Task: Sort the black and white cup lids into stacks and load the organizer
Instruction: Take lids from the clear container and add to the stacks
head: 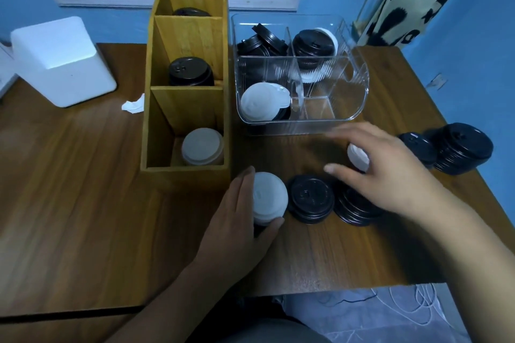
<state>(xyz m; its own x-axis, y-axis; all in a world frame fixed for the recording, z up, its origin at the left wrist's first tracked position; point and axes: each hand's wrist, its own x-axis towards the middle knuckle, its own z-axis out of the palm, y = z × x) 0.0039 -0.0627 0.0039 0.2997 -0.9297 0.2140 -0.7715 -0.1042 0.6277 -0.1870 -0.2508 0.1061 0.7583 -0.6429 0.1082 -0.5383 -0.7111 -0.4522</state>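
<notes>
On the table (83, 175), just in front of the wooden organizer (186, 86), a white lid stack (269, 198) stands with some dark lids under it. The left hand (239, 211) is curled around this stack, the thumb at its near side and the fingers along its left side, so it holds the stack but does not lift it. Beside it lies a single black lid (310, 199), and next to that a low black lid stack (358, 210).

The right hand (387, 170) hovers above this black stack with its fingers spread, and a white lid (358, 157) shows under the fingers; I cannot tell if the hand really grips it, because the hand is blurred.

The step seems to be the sorting: white lids to the white stack. The next move probably asks to bring this white lid over and seat it straight on top.

The organizer already holds black and white lids. A clear bin (301, 69) behind holds more mixed lids, and a tall black stack (462, 149) waits at the right.
</notes>
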